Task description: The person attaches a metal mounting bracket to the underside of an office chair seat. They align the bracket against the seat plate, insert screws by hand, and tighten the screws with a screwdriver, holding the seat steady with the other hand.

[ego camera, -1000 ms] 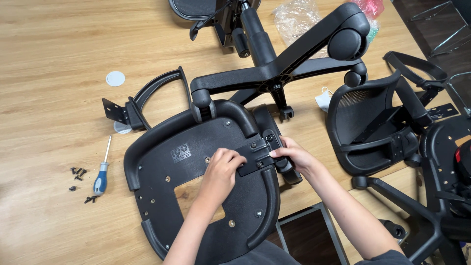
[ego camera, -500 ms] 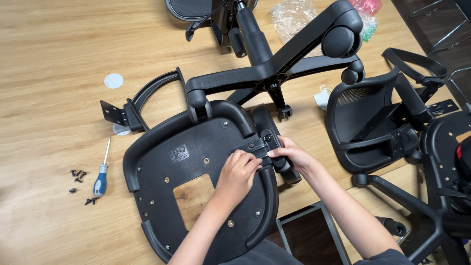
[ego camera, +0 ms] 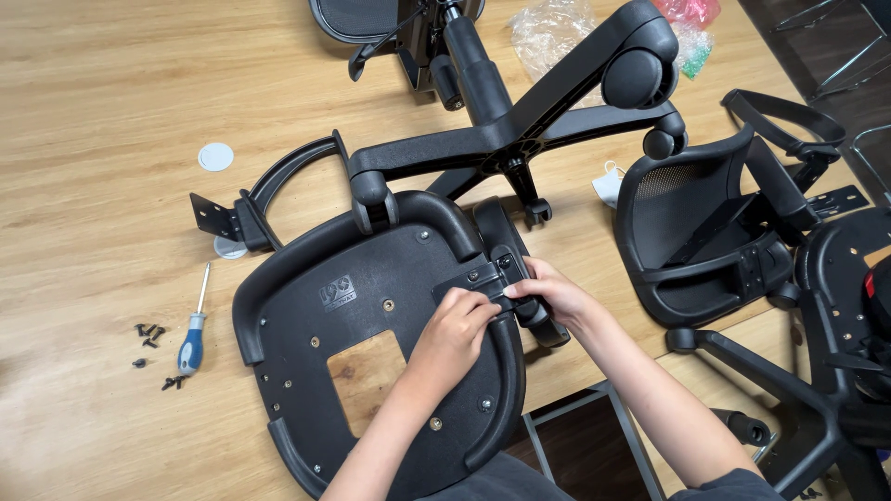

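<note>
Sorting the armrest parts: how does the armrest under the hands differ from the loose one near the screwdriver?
The armrest under the hands sits against the seat base, with both hands on its bracket; the loose armrest lies apart on the table, untouched, its bracket bare. Both are black.

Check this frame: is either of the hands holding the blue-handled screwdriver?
No, the screwdriver lies on the table, while the left hand and right hand rest on the armrest bracket.
</note>
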